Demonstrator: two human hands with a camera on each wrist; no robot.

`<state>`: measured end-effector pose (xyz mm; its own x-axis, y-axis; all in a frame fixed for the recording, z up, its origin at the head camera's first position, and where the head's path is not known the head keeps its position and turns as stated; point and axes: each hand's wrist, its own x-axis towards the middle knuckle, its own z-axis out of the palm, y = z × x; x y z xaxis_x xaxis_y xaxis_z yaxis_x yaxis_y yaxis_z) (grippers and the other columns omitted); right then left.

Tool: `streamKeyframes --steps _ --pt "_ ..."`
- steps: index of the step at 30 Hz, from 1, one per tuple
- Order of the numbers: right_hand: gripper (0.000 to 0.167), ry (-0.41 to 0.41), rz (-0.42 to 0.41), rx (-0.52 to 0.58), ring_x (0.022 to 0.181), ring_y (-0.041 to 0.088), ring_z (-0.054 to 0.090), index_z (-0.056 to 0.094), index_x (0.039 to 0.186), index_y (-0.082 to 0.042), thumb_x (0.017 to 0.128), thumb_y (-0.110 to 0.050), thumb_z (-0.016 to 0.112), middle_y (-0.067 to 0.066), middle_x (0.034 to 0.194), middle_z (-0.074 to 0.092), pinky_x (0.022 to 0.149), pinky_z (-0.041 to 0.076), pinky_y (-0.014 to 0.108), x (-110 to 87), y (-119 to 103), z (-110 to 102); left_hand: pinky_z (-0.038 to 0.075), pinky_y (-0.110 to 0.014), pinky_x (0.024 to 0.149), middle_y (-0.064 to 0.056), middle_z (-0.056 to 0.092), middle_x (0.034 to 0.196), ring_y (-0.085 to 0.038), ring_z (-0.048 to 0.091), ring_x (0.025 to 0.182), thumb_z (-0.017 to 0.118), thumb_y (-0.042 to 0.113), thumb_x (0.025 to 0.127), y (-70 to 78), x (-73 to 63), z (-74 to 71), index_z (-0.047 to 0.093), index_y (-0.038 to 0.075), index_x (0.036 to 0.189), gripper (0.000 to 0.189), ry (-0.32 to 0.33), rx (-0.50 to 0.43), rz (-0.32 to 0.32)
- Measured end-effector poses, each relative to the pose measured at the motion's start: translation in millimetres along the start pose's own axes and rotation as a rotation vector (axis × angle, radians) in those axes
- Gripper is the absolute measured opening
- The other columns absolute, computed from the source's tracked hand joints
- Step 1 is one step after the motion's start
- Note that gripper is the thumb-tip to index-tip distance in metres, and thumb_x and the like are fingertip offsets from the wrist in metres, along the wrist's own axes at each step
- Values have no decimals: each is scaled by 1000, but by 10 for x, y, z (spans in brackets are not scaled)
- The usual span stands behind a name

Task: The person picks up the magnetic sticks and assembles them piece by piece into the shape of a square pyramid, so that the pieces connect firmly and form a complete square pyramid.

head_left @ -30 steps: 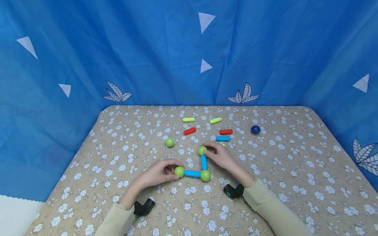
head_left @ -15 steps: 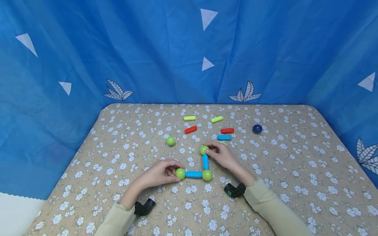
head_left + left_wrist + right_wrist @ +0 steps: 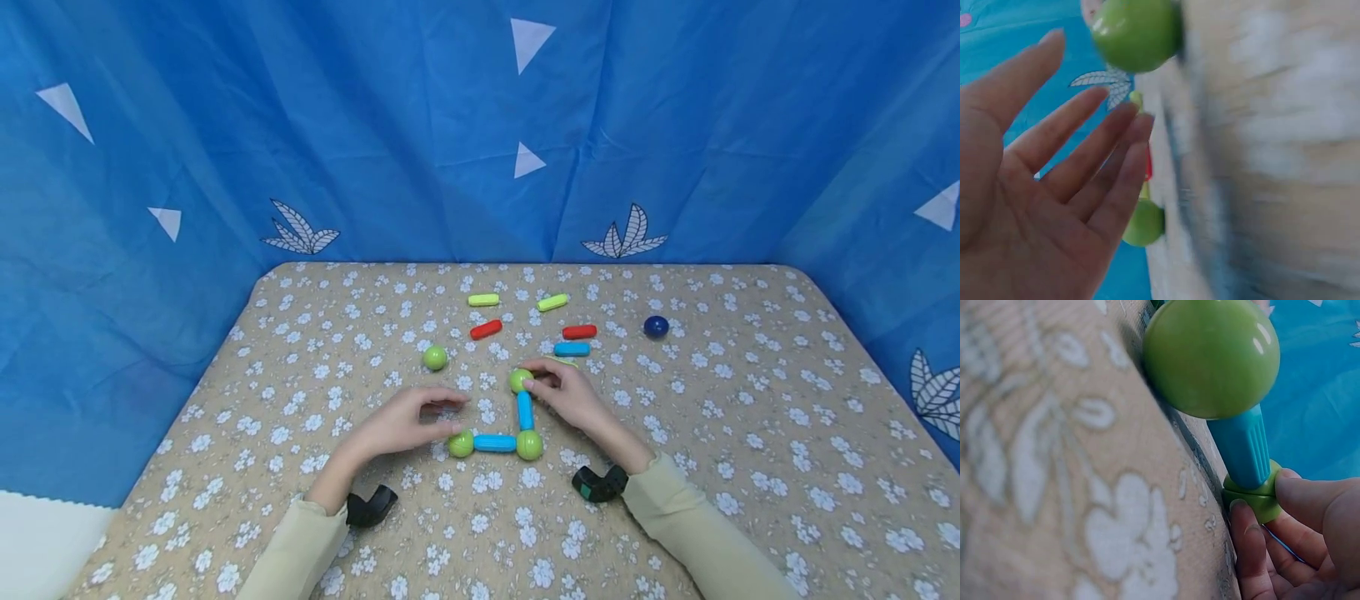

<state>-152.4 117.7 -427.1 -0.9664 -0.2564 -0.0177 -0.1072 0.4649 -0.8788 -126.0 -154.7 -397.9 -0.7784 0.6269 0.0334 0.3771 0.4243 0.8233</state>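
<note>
An L-shaped piece lies on the table, made of two blue rods and three green balls. One blue rod (image 3: 495, 443) joins the left green ball (image 3: 461, 443) to the corner green ball (image 3: 529, 445). From that corner, the other blue rod (image 3: 525, 411) runs back to the far green ball (image 3: 520, 381). My right hand (image 3: 572, 400) pinches this far ball between thumb and fingers, as the right wrist view also shows. My left hand (image 3: 397, 425) hovers beside the left ball with fingers extended and apart, its palm holding nothing in the left wrist view.
Behind the piece lie a loose green ball (image 3: 435, 358), two red rods (image 3: 486, 329), a blue rod (image 3: 572, 349) and two yellow-green rods (image 3: 483, 300). Another yellow-green piece (image 3: 566, 362) is partly hidden by the right hand. A dark blue ball (image 3: 656, 327) sits farther right.
My left hand has let go of the left green ball, its fingers spreading and lifting away. The right hand keeps its pinch on the far ball; the head view has shifted slightly.
</note>
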Motion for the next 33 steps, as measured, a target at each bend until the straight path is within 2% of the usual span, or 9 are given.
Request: streamKeyframes --steps 6,8,10,13,16,19,24,27,33 --pt "30 -1 -19 -3 76 15 55 62 119 -5 92 -19 62 5 104 61 62 44 31 -31 16 -15 40 -38 96 -12 57 123 -28 52 114 64 7 89 12 552 -117 58 1 123 35 233 -81 -46" --pt "29 1 -24 2 75 15 54 62 119 -5 92 -18 62 5 103 62 61 44 31 -37 24 -14 41 -40 95 -12 56 123 -28 52 113 65 7 89 -19 749 -144 59 1 123 35 288 -48 -67" --pt "29 -2 -21 7 73 16 54 62 118 -5 92 -17 62 4 101 62 59 43 30 -40 27 -8 42 -41 93 -12 57 122 -28 52 111 66 9 88 -73 907 -165 59 2 123 36 308 5 -102" --pt "28 -9 -9 12 71 16 53 63 118 -6 92 -17 62 3 99 61 58 43 30 -34 33 7 45 -39 90 -14 58 120 -27 55 107 68 9 86 -174 1056 -177 59 1 122 38 284 47 -157" --pt "28 -4 -5 15 72 15 53 63 118 -6 92 -17 62 3 99 61 57 43 29 -18 41 15 47 -35 86 -12 59 118 -24 57 104 70 9 85 -253 1126 -175 60 1 122 39 265 56 -193" --pt "27 12 -14 19 72 15 54 63 116 -5 91 -15 63 2 98 61 58 44 29 -8 37 17 48 -33 82 -10 62 114 -22 59 100 73 9 83 -295 1154 -169 62 2 120 40 283 62 -206" --pt "27 15 -6 -16 70 15 54 64 116 -4 91 -13 63 2 91 62 58 44 29 -26 30 26 49 -31 75 -8 64 101 -18 60 88 76 12 80 -352 1166 -148 67 3 112 35 276 133 -236" --pt "27 17 -16 -17 72 15 55 63 116 -4 91 -13 63 3 94 62 60 45 29 -26 31 24 47 -31 69 -6 63 93 -17 57 80 76 14 80 -367 1176 -150 70 4 105 28 286 200 -241" --pt "27 20 -43 5 74 15 55 63 116 -2 91 -13 64 6 100 62 61 45 29 -14 30 19 46 -32 66 -4 62 85 -17 55 74 73 8 81 -356 1177 -155 71 4 99 19 307 241 -246"
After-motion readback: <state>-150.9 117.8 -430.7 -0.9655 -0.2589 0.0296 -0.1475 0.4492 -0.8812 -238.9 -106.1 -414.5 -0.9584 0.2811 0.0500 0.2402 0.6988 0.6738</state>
